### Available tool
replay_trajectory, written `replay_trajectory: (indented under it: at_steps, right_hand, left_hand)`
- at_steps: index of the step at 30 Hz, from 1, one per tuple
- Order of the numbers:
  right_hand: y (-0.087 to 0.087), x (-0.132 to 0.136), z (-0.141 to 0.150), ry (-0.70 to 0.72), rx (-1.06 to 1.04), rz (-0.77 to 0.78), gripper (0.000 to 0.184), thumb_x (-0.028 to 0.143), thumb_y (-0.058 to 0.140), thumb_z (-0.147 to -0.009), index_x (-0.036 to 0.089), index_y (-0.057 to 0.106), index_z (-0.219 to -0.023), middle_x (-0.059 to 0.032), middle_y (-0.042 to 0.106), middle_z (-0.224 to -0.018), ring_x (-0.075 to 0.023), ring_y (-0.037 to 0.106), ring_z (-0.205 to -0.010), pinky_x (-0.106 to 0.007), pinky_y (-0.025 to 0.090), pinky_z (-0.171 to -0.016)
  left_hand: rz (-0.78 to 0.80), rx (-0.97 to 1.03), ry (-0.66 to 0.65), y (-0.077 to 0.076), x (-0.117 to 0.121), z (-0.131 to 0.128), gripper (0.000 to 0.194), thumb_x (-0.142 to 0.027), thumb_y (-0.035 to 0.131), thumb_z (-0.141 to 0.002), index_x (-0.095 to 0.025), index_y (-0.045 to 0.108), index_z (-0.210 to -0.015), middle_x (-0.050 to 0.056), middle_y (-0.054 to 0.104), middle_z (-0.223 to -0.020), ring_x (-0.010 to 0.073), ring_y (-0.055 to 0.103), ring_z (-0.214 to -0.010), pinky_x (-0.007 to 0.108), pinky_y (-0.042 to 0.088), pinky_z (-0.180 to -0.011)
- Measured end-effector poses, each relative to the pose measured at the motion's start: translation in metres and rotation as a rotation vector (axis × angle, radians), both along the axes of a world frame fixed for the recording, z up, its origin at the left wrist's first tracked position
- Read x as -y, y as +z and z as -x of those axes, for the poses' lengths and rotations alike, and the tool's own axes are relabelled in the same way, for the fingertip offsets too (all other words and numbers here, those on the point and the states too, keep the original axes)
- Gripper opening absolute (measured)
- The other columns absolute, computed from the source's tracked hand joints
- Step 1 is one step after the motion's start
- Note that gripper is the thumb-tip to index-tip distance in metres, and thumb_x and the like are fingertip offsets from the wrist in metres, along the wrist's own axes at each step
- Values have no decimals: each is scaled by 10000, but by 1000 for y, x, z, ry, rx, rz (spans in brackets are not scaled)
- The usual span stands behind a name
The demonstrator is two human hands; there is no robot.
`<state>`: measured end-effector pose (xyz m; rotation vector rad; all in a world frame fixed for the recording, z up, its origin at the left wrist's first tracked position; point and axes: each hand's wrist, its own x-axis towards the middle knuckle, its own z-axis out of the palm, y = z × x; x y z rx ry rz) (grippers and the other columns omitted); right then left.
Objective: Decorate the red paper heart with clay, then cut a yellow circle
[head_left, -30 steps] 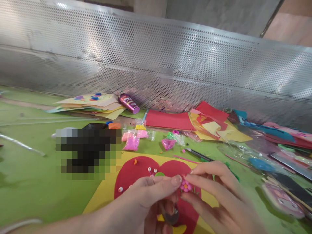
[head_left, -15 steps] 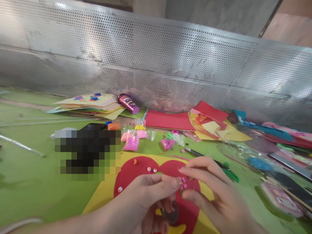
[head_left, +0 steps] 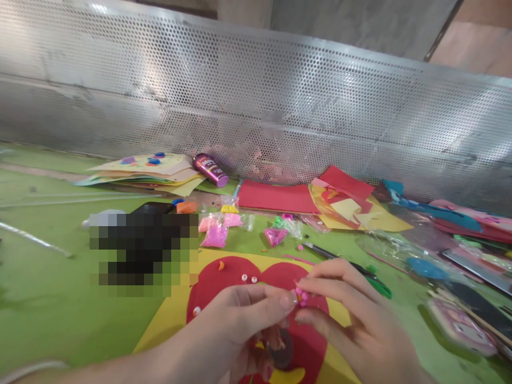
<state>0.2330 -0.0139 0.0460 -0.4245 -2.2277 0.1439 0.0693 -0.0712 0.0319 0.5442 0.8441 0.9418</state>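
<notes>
A small pink clay flower [head_left: 302, 297] with an orange-yellow centre is pinched at its left edge by the thumb and finger of my left hand [head_left: 252, 314]. My right hand [head_left: 356, 314] curves around it from the right, with a fingertip at the flower's upper edge and the thumb apart below. Beneath both hands lies a red paper heart [head_left: 312, 341] on a yellow sheet [head_left: 160, 328]. The heart bears white clay balls [head_left: 249, 279], an orange clay piece [head_left: 221, 265], a dark grey disc [head_left: 282, 349] and a yellow curved piece [head_left: 288, 376], partly hidden by my left hand.
Beyond the heart lie bagged pink clay [head_left: 216, 234], a purple clay packet [head_left: 275, 236] and a dark pen [head_left: 320, 249]. Green-handled scissors [head_left: 378, 282] rest right. Farther back are red paper [head_left: 276, 196], a purple tumbler [head_left: 210, 169] and a perforated metal panel [head_left: 240, 96].
My right hand's fingers have closed in a little toward the flower, and a fingertip now meets its upper edge. The flower has turned slightly while my left hand stays nearly in place.
</notes>
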Motion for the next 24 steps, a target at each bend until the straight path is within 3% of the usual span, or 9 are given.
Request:
replay_trajectory:
  at_steps: [6, 13, 24]
  right_hand:
    - [-1, -1, 1, -17, 25, -19, 174, 281, 613, -765, 207, 604, -922, -40, 595, -833, -133, 604, -764, -215, 538, -612]
    - [-1, 0, 3, 5, 62, -22, 132, 163, 594, -757, 203, 594, -883, -36, 585, -843, -121, 596, -786, -198, 534, -643]
    - [-1, -2, 0, 9, 68, -10, 159, 169, 606, -755, 197, 586, -910, -44, 571, -860, -122, 591, -796, -201, 534, -653]
  left_hand:
    - [-46, -27, 12, -7, -1, 0, 310, -401, 715, -616, -142, 559, -686, -13, 528, -599, 73, 460, -513, 189, 300, -485]
    - [-123, -105, 40, -13, -1, 0, 321, -433, 682, -643, -135, 572, -693, -5, 539, -558, 76, 475, -475, 187, 355, -462]
    - [-105, -71, 34, -15, -2, 1, 289, -408, 659, -683, -136, 564, -697, -22, 513, -539, 60, 486, -468, 151, 351, -436]
